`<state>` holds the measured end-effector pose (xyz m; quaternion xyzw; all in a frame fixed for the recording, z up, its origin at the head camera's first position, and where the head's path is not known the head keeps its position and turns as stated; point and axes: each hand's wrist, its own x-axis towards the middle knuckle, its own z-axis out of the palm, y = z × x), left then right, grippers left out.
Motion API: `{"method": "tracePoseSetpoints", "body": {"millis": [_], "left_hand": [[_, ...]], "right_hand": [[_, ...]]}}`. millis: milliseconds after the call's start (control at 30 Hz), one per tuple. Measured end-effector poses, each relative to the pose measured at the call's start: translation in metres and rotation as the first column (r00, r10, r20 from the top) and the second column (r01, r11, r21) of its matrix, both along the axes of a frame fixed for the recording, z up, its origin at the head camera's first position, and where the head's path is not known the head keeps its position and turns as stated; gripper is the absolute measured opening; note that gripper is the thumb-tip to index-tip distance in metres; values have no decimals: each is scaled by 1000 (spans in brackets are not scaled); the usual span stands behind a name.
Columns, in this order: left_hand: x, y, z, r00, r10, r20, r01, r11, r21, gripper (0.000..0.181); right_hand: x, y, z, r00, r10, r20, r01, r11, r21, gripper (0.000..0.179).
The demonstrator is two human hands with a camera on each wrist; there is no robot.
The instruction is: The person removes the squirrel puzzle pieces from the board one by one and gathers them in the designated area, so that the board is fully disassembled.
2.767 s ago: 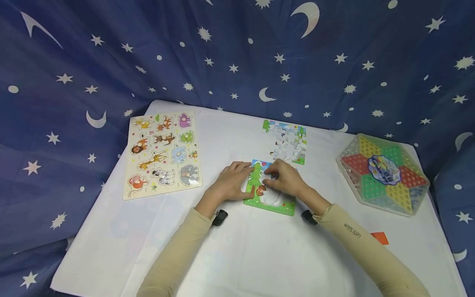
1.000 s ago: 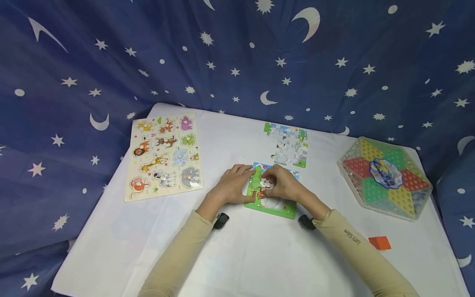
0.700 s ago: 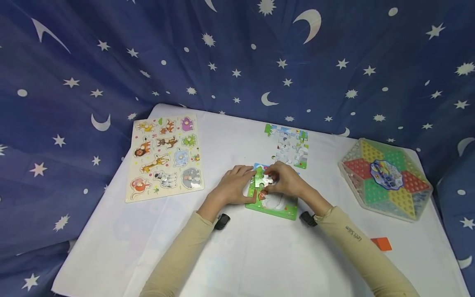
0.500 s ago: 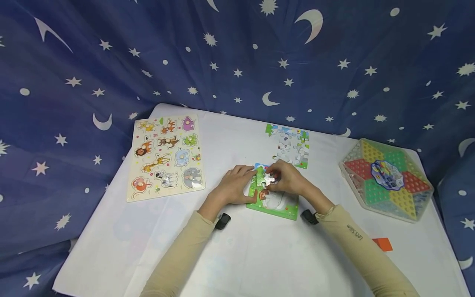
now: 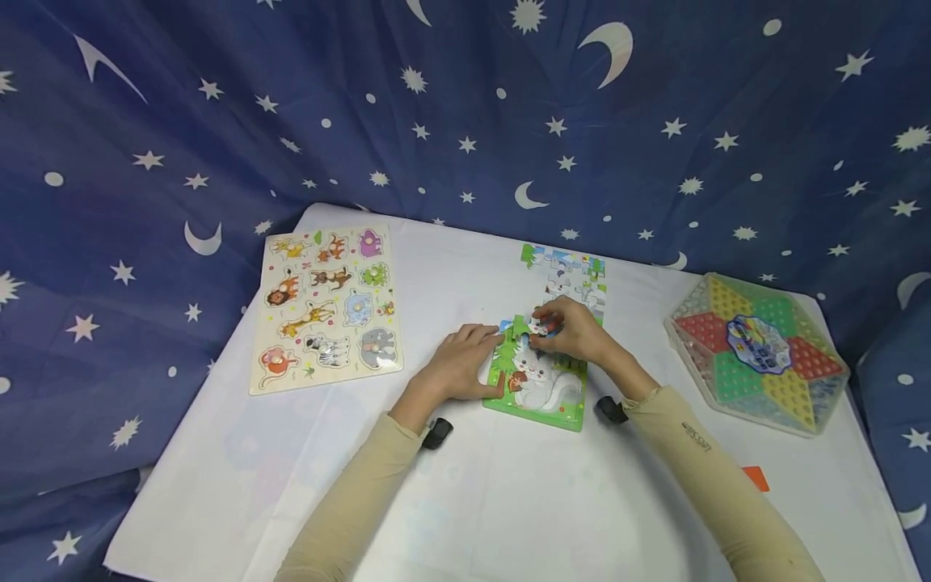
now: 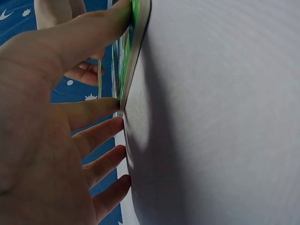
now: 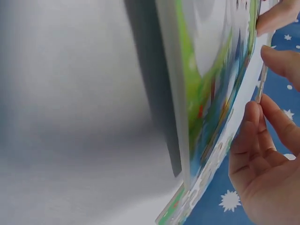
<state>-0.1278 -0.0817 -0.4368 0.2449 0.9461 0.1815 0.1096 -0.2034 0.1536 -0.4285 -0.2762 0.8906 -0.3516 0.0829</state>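
Observation:
A puzzle board (image 5: 534, 415) with a white squirrel, a fir tree and a green border lies in the middle of the table. My left hand (image 5: 460, 361) rests against its left side, thumb and index finger touching the edge and the other fingers stretched over the cloth. Above the board's upper part, my right hand (image 5: 570, 329) pinches a jigsaw piece (image 5: 519, 326) with green on it. From the right wrist, that piece (image 7: 263, 83) appears edge-on between thumb and fingertips, raised off the board. Several partly joined jigsaw pieces (image 5: 558, 284) lie just behind the board.
An animal peg puzzle (image 5: 327, 311) lies at the left of the white table (image 5: 429, 517). On the right stands a hexagonal game box (image 5: 756, 352). A small orange object (image 5: 756, 478) shows beside the right sleeve. A blue starry curtain (image 5: 451, 97) hangs behind.
My right hand has lifted the jigsaw piece up and away from the board's middle, so the squirrel's face now shows. The left hand has stayed at the board's left edge.

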Motion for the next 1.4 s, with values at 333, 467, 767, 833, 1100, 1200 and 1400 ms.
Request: {"method": "tracePoseSetpoints", "body": {"millis": [333,467,767,833,1100,1200,1400], "left_hand": [[1,-1,1,1000,1,10,-1,1000,6,89],[0,0,0,1000,0,12,0,1000,2,89],[0,0,0,1000,6,7,-6,1000,-11,90],[1,0,0,1000,7,7,-7,1000,-10,90],[1,0,0,1000,6,0,-6,1000,-15,87],[1,0,0,1000,8,1,-8,1000,-19,87],[1,0,0,1000,10,5,-10,1000,-14,88]], "right_hand": [[-27,-6,-4,997,-74,30,74,997,-3,39],[-34,-7,-7,996,-88,31,88,996,-9,41],[-48,-10,-7,990,-137,34,136,990,28,42],[-51,-11,-7,989,-148,31,147,989,32,42],[-63,-14,-6,983,-179,50,177,983,49,43],[-67,-15,-4,982,-185,48,181,981,69,44],[-76,-15,-2,984,-178,30,174,979,103,44]]}}
